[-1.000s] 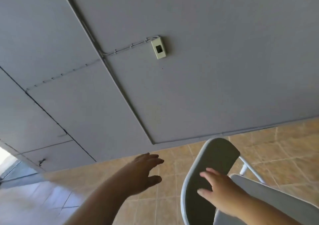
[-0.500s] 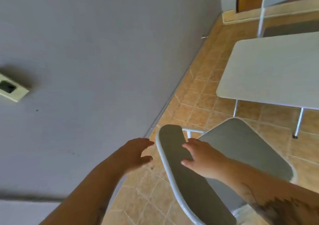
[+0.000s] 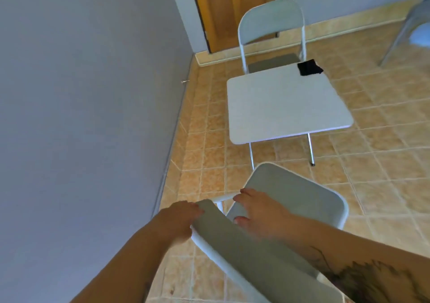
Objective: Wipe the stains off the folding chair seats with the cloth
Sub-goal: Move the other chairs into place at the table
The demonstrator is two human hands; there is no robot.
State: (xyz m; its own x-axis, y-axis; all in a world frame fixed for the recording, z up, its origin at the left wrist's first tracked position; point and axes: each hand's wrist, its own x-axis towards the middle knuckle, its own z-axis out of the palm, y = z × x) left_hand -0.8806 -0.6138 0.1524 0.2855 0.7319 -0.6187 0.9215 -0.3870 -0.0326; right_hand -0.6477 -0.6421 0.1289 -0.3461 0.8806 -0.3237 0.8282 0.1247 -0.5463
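A grey folding chair with a white frame stands tilted right below me. My left hand grips the left end of its near grey panel. My right hand lies across the gap between that panel and the other grey panel, fingers at the white crossbar, thumb on the near panel. A black cloth lies on the far right corner of a small white table. A second grey folding chair stands open behind the table, its seat mostly hidden.
A grey wall runs along the left, close to the near chair. A wooden door is at the back. Tan floor tiles stretch to the right. Part of another chair shows at the far right edge.
The view has swung from the wall down into the room. My left hand, open in the air before, now grips the chair's panel edge. My right hand stays on the chair.
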